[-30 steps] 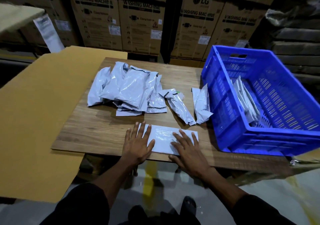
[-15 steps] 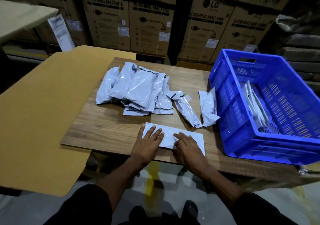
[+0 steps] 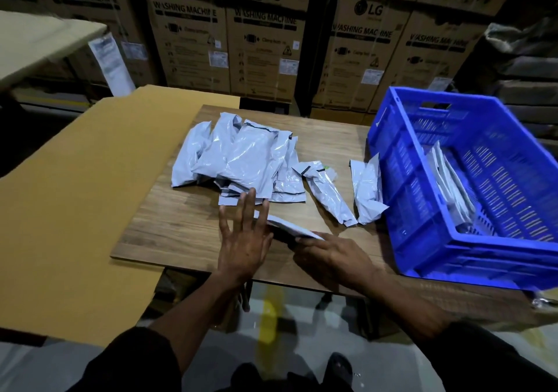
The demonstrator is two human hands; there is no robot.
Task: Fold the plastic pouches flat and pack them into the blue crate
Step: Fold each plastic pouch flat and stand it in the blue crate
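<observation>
— Behind the table [image 3: 181,225], what's printed?
— I read "LG WASHING MACHINE" on the cartons [image 3: 259,38]. My right hand [image 3: 335,258] pinches a folded grey pouch [image 3: 290,228] at the near edge; left hand [image 3: 241,240] hovers flat, fingers spread

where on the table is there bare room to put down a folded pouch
Bare wood lies left of the left hand, below the pouch pile. A narrower patch sits between the right hand and the blue crate. The middle is crowded.
</observation>
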